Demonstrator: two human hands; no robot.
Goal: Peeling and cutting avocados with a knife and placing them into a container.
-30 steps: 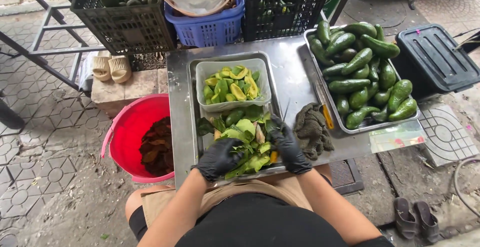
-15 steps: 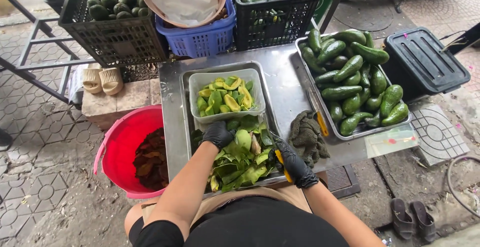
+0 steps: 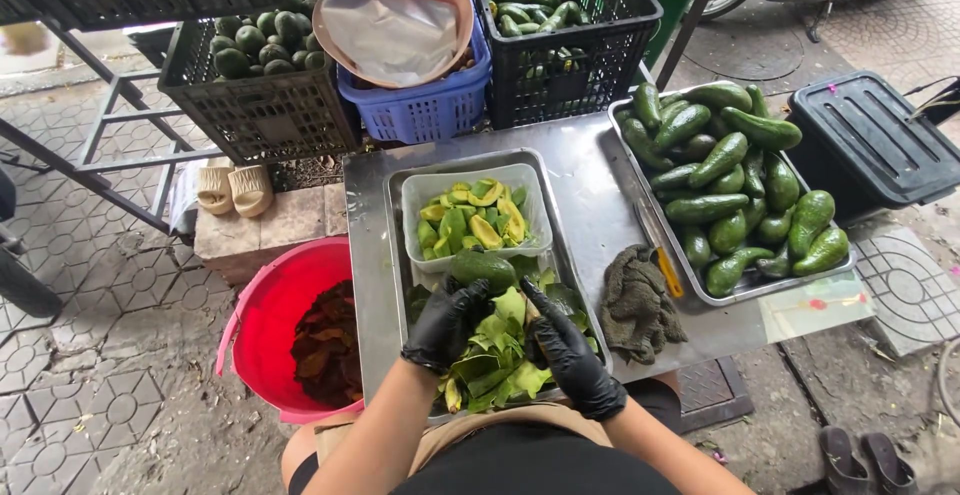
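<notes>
Green and whole, a dark-skinned avocado (image 3: 483, 268) sits at the far end of a shallow steel tray (image 3: 396, 217), just in front of a pale rectangular plastic tub (image 3: 418, 195) filled with yellow-green avocado pieces (image 3: 470, 223). The left hand (image 3: 445, 325), in a black glove, is curled around the near left side of this fruit, fingers closed on it. The right hand (image 3: 570, 355), gloved the same, lies just beside it to the right with its fingertips touching the fruit's right edge; its fingers are bent close together, and I cannot tell whether anything is held in the palm. Below and between the 2 hands lies a heap of bright green avocado peelings (image 3: 495, 360), which covers the near half of the tray.

The tray rests on a steel table top (image 3: 590, 195). To its right lie a crumpled grey-green cloth (image 3: 636, 305) and a knife with a yellow handle (image 3: 662, 260), the knife touching the rim of a second steel tray (image 3: 760, 290) piled with long green avocados (image 3: 735, 180). A black plastic lid (image 3: 870, 145) lies on the ground beyond that tray. Left of the table stands a round red plastic basin (image 3: 265, 330) holding brown scraps (image 3: 325, 345). Behind the table are 2 black plastic crates (image 3: 260, 115), each with avocados, and a blue plastic basket (image 3: 425, 110) bearing a tan bowl lined with plastic film (image 3: 392, 30). A pair of beige sandals (image 3: 232, 188) sits on a concrete block (image 3: 285, 225).
</notes>
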